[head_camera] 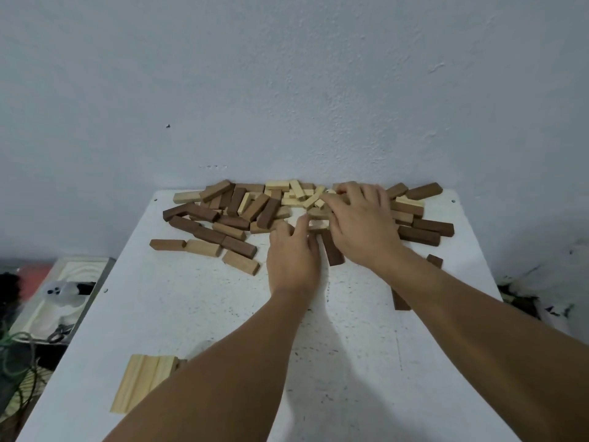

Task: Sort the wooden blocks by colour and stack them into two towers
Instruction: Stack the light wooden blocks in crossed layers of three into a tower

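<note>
Head view: your two bare hands reach to the far middle of the white surface [197, 314], into a loose pile of wooden blocks [242, 208] lying against the wall at 12 o'clock. Dark, mid-brown and pale blocks lie mixed there, spreading from 10 to 2 o'clock. Your left hand [293, 260] lies palm down at the pile's near edge, its fingers curled at a pale block [318, 223]; you cannot tell whether it is truly gripped. Your right hand [363, 218] sits just beside it toward 1 o'clock, fingers bent down over the heap's centre, covering several blocks; whether it holds one is hidden. A dark block [333, 250] lies on the surface between the two hands. Another dark block [400, 301] shows partly under your right forearm at 3 o'clock. Near you, at 8 o'clock, a flat row of pale blocks [143, 382] lies side by side, partly behind your left forearm. Off the surface's left edge sits blurred clutter [63, 295].
</note>
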`<state>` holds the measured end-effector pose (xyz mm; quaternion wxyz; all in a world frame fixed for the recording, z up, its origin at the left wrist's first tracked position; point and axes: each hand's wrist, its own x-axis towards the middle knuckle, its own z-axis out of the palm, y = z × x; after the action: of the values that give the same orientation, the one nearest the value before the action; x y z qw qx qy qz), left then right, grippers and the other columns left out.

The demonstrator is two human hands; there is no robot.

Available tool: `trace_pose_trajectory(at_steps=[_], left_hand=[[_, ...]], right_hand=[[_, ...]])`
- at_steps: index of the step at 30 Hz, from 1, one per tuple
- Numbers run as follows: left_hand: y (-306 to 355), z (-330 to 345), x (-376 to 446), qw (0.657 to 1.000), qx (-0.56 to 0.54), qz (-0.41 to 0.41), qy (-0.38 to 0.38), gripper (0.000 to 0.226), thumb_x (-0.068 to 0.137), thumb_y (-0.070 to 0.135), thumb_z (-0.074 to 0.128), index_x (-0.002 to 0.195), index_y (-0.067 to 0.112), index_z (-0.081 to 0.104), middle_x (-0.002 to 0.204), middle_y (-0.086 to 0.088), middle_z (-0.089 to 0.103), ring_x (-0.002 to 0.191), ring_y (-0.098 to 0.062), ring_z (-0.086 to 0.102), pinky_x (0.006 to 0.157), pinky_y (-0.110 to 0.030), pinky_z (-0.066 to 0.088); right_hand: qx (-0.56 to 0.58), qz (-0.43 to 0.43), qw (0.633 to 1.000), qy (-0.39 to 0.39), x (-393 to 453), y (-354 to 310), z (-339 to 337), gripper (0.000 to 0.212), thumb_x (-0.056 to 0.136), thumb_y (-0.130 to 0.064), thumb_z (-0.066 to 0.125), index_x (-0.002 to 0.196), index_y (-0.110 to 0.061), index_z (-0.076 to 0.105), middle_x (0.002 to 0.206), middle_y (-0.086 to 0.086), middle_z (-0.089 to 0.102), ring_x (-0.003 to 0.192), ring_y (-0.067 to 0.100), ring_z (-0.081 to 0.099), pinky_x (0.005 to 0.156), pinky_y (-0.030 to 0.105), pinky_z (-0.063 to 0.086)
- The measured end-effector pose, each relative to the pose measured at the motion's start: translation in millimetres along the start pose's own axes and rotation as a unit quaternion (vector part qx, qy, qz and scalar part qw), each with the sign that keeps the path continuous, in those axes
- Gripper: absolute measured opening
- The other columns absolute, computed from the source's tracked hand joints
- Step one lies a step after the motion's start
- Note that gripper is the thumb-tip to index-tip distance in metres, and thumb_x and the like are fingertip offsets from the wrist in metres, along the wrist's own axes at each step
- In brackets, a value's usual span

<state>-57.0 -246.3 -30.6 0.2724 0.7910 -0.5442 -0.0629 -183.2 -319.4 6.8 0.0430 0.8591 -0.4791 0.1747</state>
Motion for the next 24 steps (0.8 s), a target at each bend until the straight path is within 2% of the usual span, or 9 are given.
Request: trace_pose_trajectory(at_steps=[2, 4, 6, 8, 11, 13, 18, 24], left_hand=[[-2, 3, 1, 1.0, 0.004, 0.003, 0.01, 0.02, 0.107, 0.031, 0.048, 0.121, 0.024, 0.06, 0.114, -0.003, 0.052, 0.112, -0.025, 0.045, 0.081, -0.043, 0.05], [-3, 4, 2, 1.0, -0.01, -0.005, 0.024, 0.017, 0.107, 0.033, 0.049, 0.107, 0.02, 0.059, 0.11, -0.002, 0.052, 0.105, -0.022, 0.044, 0.081, -0.043, 0.049], [-3, 5, 4, 0.999, -0.019, -0.006, 0.026, 0.017, 0.108, 0.033, 0.049, 0.105, 0.019, 0.058, 0.111, -0.002, 0.05, 0.104, -0.021, 0.042, 0.084, -0.042, 0.048], [-4, 5, 4, 0.999, -0.035, -0.019, 0.023, 0.017, 0.109, 0.029, 0.047, 0.116, 0.019, 0.059, 0.118, -0.003, 0.049, 0.109, -0.02, 0.04, 0.09, -0.039, 0.046], [-3, 0, 3, 0.994, -0.08, -0.065, 0.022, 0.028, 0.111, 0.024, 0.04, 0.134, 0.017, 0.055, 0.131, -0.002, 0.049, 0.118, -0.017, 0.038, 0.094, -0.028, 0.035], [-2, -3, 3, 0.991, -0.099, -0.083, 0.025, 0.03, 0.111, 0.024, 0.04, 0.135, 0.017, 0.055, 0.132, -0.001, 0.05, 0.119, -0.015, 0.039, 0.093, -0.026, 0.033], [-2, -4, 3, 0.989, -0.119, -0.084, 0.019, 0.032, 0.11, 0.026, 0.045, 0.138, 0.021, 0.059, 0.124, 0.001, 0.048, 0.119, -0.016, 0.04, 0.094, -0.029, 0.039], [-4, -4, 3, 0.988, -0.119, -0.093, 0.009, 0.042, 0.105, 0.031, 0.057, 0.147, 0.022, 0.054, 0.127, 0.0, 0.045, 0.123, -0.016, 0.04, 0.095, -0.024, 0.034]], right_hand=[[-0.001, -0.007, 0.997, -0.083, 14, -2, 1, 0.055, 0.096, -0.026, 0.052, 0.151, -0.032, 0.045, 0.148, 0.002, 0.046, 0.134, 0.03, 0.039, 0.12, 0.06, 0.015], [-0.005, -0.021, 0.989, -0.145, 25, -2, 3, 0.069, 0.095, -0.021, 0.052, 0.158, -0.035, 0.029, 0.156, 0.0, 0.038, 0.142, 0.029, 0.031, 0.121, 0.063, 0.002], [-0.019, -0.038, 0.984, -0.171, 32, -2, 4, 0.072, 0.093, -0.02, 0.054, 0.158, -0.038, 0.028, 0.156, -0.002, 0.038, 0.144, 0.028, 0.029, 0.12, 0.065, -0.003], [-0.028, -0.045, 0.985, -0.165, 38, -3, 3, 0.066, 0.092, -0.021, 0.055, 0.153, -0.038, 0.038, 0.147, -0.001, 0.045, 0.139, 0.029, 0.035, 0.12, 0.065, -0.002], [-0.035, -0.052, 0.986, -0.156, 43, -2, 1, 0.053, 0.093, -0.021, 0.054, 0.144, -0.036, 0.05, 0.136, -0.001, 0.052, 0.13, 0.028, 0.043, 0.119, 0.064, 0.002], [-0.019, -0.047, 0.985, -0.165, 45, 1, 0, 0.047, 0.096, -0.026, 0.053, 0.142, -0.038, 0.051, 0.137, -0.002, 0.053, 0.13, 0.027, 0.044, 0.119, 0.063, 0.003], [0.007, -0.029, 0.978, -0.204, 52, 6, -6, 0.042, 0.096, -0.036, 0.06, 0.136, -0.039, 0.052, 0.137, -0.003, 0.048, 0.133, 0.024, 0.04, 0.12, 0.058, 0.009], [0.024, -0.012, 0.982, -0.19, 46, 11, -6, 0.041, 0.093, -0.06, 0.061, 0.127, -0.038, 0.057, 0.125, -0.01, 0.057, 0.123, 0.018, 0.049, 0.112, 0.052, 0.018]])
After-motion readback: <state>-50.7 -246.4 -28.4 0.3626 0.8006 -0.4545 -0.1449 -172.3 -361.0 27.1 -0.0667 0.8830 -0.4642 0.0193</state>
